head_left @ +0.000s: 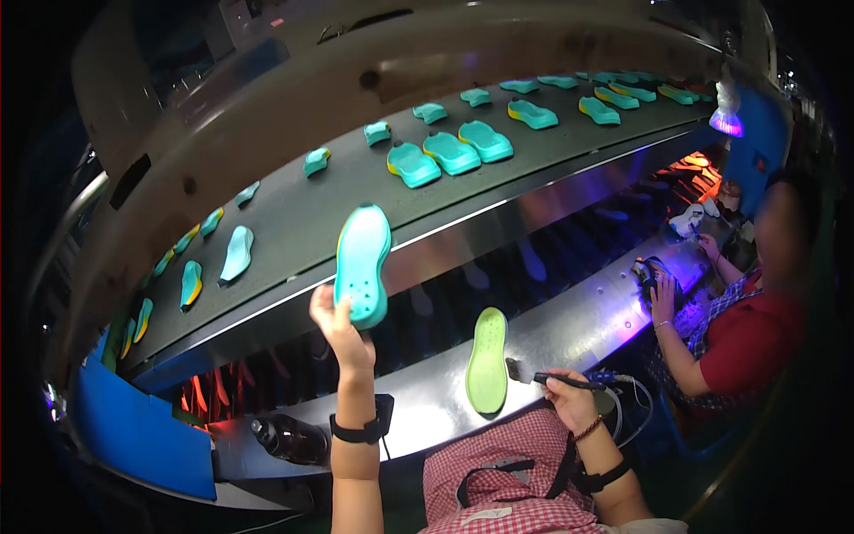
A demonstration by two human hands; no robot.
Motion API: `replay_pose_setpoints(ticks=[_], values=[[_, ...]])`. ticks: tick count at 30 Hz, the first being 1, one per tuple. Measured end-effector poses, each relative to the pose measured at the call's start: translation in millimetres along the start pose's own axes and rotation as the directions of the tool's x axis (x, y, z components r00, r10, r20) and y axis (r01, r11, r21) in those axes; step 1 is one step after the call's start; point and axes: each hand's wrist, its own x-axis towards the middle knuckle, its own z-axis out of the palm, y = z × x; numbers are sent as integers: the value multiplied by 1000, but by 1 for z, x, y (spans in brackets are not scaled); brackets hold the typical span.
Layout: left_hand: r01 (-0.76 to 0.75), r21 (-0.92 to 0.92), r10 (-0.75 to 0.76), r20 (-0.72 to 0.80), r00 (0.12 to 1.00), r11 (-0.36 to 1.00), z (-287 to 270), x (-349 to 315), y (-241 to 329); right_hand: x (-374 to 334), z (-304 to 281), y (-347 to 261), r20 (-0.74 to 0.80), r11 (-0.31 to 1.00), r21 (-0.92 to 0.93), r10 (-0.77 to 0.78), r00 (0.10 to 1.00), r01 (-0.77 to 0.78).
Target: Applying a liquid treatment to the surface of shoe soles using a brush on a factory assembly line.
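My left hand [342, 331] is raised and closed around the heel end of a turquoise shoe sole [363, 249] dotted with small holes. The sole is held up in front of the conveyor's near edge. In my right hand [572, 403] is a black-handled brush [569, 381], its dark bristles pointing left. Just left of those bristles, a pale green sole [487, 360] lies lengthwise on the metal ledge [418, 392], wider end close to me. A cable with a blue connector [602, 377] runs beside the brush handle.
Rows of turquoise and yellow soles [455, 151] lie on the dark conveyor belt [302, 214]. Below it, a lower level holds more soles under reddish light. A dark bottle [289, 438] lies at the ledge's left. A co-worker in red [747, 347] works at right, beneath a purple-lit lamp [727, 120].
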Motion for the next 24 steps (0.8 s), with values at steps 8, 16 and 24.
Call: replay_pose_setpoints(ticks=[8,16,24], values=[[861,-327,-567,651,505,390,-88,-101,-13,4,6,-4,14,1000,-1,1,1000,-1],[916,-381,-676,643,359,124,-111,-189,-50,-1,41,20,213,920,-359,243,946,-156],[881,-375,-757,474,450,289,-82,-198,-31,13,80,34,303,867,-477,319,898,-147]])
